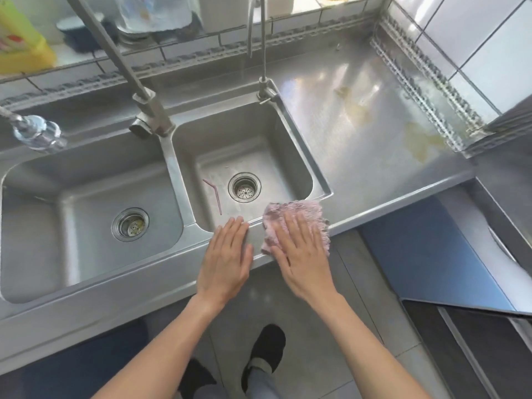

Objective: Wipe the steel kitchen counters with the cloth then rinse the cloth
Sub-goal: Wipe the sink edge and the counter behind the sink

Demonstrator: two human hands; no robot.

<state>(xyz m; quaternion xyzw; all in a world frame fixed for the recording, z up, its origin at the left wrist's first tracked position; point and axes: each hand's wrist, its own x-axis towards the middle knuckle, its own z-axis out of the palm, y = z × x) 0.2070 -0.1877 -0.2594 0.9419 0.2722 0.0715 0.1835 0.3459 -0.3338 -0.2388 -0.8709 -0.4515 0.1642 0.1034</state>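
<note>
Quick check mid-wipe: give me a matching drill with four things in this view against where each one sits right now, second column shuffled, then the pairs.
Things:
1. pink cloth
2. pink straw
3. left hand
4. yellowish stain

Places:
A. on the floor of the right sink basin, left of its drain
B. flat on the bare front rim of the counter, beside the cloth
C. under the right hand at the right basin's front corner
D. on the counter top near the tiled right wall

Pairs: 1-C, 2-A, 3-B, 4-D
</note>
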